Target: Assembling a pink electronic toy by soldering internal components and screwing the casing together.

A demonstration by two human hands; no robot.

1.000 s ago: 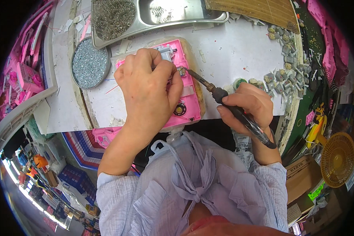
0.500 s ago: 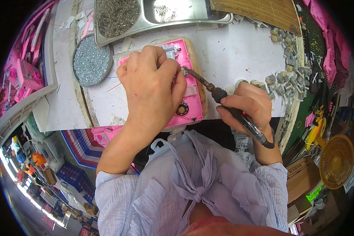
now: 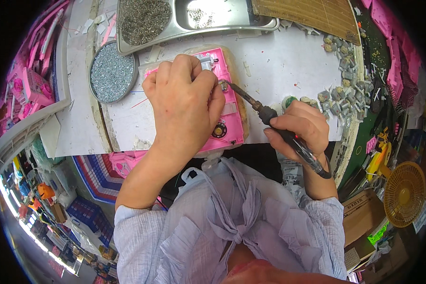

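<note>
A pink plastic housing (image 3: 233, 127) lies on a padded block (image 3: 232, 57) at the table's front edge. Over its left part rests my left hand (image 3: 182, 99), fingers bent and pinched together; what they hold is hidden beneath them. In my right hand (image 3: 304, 125) is a black-handled soldering iron (image 3: 268, 114), a small red light showing on its grip. The iron's tip meets or nearly meets a small metal part (image 3: 223, 85) on the housing, close to my left fingertips. Below that, a round black part (image 3: 219, 130) sits in the housing.
A round dish of small screws (image 3: 111, 73) stands at left. Behind it is a metal tray (image 3: 175, 35) with springs. Several small motors (image 3: 338, 97) are heaped at right, below a cardboard sheet (image 3: 312, 16). Pink parts (image 3: 35, 90) fill a bin at far left.
The iron's tip has shifted very slightly right and stays by the metal part. My left hand keeps its pinched pose over the housing. The whole view has moved a little.
</note>
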